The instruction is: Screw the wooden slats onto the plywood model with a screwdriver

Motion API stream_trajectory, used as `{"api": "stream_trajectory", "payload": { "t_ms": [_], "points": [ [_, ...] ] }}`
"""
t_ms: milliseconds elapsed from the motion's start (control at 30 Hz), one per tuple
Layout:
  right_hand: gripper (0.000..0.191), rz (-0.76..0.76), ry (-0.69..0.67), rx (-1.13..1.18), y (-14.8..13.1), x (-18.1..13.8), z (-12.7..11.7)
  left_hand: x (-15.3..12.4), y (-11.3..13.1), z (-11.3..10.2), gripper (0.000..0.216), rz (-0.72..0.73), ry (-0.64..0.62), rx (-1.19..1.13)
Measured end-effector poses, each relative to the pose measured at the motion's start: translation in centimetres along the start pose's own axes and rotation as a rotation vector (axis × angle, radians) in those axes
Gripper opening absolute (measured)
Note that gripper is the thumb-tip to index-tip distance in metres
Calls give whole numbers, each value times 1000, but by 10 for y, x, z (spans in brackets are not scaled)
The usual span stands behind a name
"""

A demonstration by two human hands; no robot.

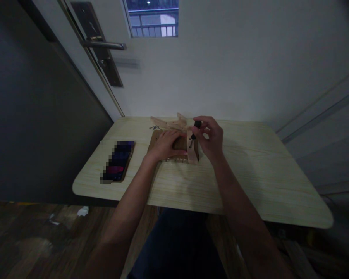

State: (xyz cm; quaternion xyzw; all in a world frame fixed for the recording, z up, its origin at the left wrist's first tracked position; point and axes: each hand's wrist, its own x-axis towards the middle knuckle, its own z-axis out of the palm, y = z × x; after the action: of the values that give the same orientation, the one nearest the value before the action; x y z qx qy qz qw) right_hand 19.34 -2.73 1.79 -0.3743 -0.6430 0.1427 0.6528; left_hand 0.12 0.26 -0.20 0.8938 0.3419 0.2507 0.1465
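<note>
Near the far edge of the table (pixel 250 182), the left hand (pixel 165 144) lies open on a board (pixel 181 145); the right hand (pixel 210 139) grips a screwdriver (pixel 196 126).

Dim light; window (pixel 152 18) showed dusk blue. Right hand (pixel 210 137) threw soft shadow on table (pixel 264 166). Edges bowed, corners dark; door handle (pixel 104 45) smeared.

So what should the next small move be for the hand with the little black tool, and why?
Probably ease the small black-handled tool down so its tip seats firmly on the pale wooden strip. The right hand pinches it roughly upright over the strip, and the left hand lies flat on the brown board, steadying it.
</note>
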Motion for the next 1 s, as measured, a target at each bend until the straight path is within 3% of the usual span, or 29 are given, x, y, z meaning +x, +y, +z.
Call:
{"api": "stream_trajectory", "payload": {
  "t_ms": [267,533,633,733,867,1000],
  "points": [
    [22,-37,-43,-15,-3,1,-2,0,0,0,65,2,-5,-3],
    [37,-54,-147,83,-9,2,-6,0,4,-2,60,-22,-3,-6],
    [37,7,-175,122,-8,1,-5,0,5,-3,59,-29,-7,-2],
    [35,68,-126,122,-3,0,-2,0,4,-2,61,-16,-13,-11],
    [49,45,-5,86,4,1,2,0,1,-1,63,-11,6,0],
    [49,43,11,37,4,3,2,0,0,-1,63,-7,2,-3]
  ]
}}
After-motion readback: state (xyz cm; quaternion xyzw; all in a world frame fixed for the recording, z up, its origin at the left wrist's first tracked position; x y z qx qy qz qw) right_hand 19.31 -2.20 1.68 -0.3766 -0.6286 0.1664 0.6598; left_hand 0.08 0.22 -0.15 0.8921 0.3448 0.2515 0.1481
